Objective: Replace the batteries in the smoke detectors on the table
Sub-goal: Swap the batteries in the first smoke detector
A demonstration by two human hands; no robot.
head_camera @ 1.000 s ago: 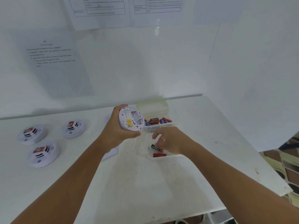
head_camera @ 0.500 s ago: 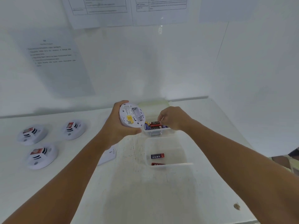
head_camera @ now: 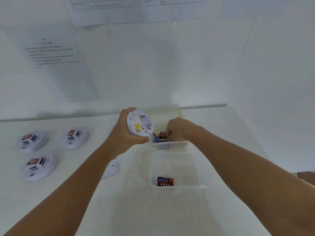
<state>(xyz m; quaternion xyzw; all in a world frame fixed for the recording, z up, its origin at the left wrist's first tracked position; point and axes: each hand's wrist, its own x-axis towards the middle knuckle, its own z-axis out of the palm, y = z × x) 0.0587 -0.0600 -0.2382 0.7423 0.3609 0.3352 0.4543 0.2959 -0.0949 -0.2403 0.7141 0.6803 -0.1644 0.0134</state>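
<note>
My left hand (head_camera: pixel 125 135) holds a white round smoke detector (head_camera: pixel 140 124) above the table, its back turned toward me and its battery bay open. My right hand (head_camera: pixel 177 129) reaches into a small clear box (head_camera: pixel 170 144) of fresh batteries (head_camera: pixel 159 137), fingertips curled down on them; whether a battery is gripped is hidden. A nearer clear tray (head_camera: pixel 177 169) holds two red and black batteries (head_camera: pixel 165 181). Three more smoke detectors lie at the left: one (head_camera: pixel 32 141), another (head_camera: pixel 75 137), a third (head_camera: pixel 40 166).
A white cover plate (head_camera: pixel 111 168) lies on the table under my left forearm. The box's pale lid (head_camera: pixel 164 114) stands open behind it. Printed sheets hang on the white wall. The table's right edge runs close to my right arm.
My right hand left the near tray, where two batteries now lie, and moved up into the far battery box. The left hand kept the detector raised, tilting it slightly.
</note>
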